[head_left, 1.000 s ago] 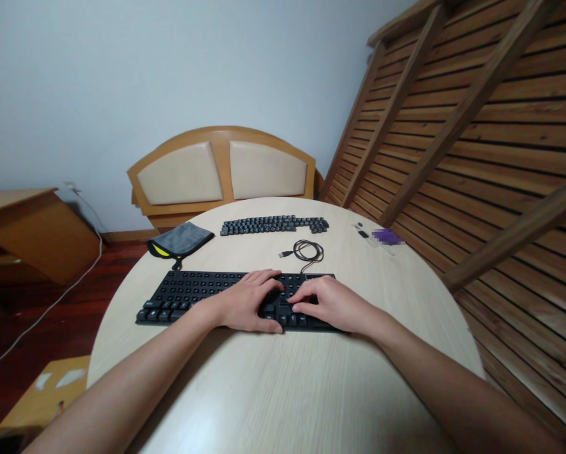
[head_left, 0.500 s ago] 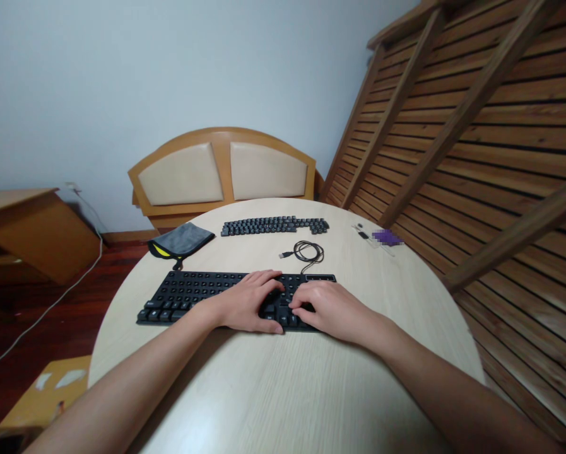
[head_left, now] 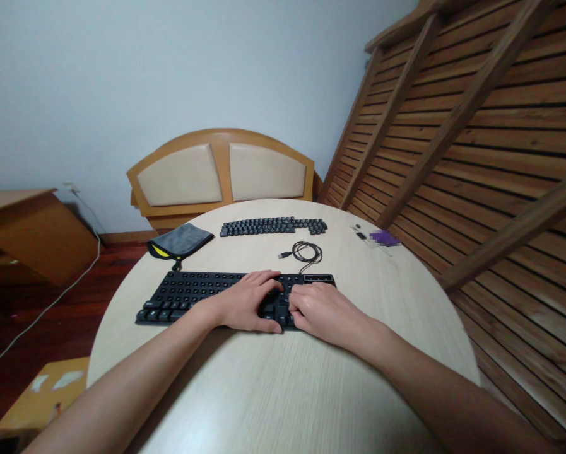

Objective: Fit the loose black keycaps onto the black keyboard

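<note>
Keyboard (head_left: pixel 190 290) runs left to right, cable (head_left: pixel 294 252) beyond.

left hand (head_left: pixel 245 302) splayed, right hand (head_left: pixel 318 309) curled

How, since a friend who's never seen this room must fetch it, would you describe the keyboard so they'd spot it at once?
Find the pale round table, then the left hand and right hand above it. Beneath both lies a long black keyboard. Unlike the keycaps set out in rows farther back, it is one slab, with many bare key positions and caps along its near edge.
</note>
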Demonstrator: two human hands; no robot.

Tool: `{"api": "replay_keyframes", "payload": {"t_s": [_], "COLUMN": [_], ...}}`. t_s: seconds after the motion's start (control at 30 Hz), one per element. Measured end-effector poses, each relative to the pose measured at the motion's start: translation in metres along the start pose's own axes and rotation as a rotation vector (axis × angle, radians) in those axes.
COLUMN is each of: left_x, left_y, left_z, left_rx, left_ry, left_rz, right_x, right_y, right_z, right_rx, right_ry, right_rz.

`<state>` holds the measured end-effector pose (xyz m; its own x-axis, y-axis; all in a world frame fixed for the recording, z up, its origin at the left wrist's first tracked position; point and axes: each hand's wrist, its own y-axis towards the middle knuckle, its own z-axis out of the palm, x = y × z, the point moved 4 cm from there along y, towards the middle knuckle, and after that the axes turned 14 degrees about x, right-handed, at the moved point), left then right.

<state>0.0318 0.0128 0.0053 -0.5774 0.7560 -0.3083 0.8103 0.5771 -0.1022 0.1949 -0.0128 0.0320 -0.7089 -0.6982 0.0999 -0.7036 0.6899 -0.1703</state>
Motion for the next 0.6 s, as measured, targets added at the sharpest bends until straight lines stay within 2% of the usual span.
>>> {"api": "replay_keyframes", "payload": {"t_s": [0.27, 0.4, 0.53, 0.6], "left_x": [0.001, 0.001, 0.001, 0.001], "left_y": [0.000, 0.001, 0.001, 0.000], "left_z": [0.000, 0.000, 0.000, 0.000], "left_rx": [0.000, 0.011, 0.016, 0.019], "left_ry": [-0.006, 0.006, 0.001, -0.006], "left_rz": [0.008, -0.004, -0.011, -0.014], "right_x": [0.000, -0.006, -0.022, -0.039], "right_y": [0.002, 0.001, 0.002, 0.005], "right_z": [0.001, 0.003, 0.004, 0.003], "right_rx": [0.000, -0.038, -0.093, -0.145], "right_ry": [0.066, 0.150, 0.235, 0.252], "right_rz": [0.078, 0.044, -0.021, 0.029]}}
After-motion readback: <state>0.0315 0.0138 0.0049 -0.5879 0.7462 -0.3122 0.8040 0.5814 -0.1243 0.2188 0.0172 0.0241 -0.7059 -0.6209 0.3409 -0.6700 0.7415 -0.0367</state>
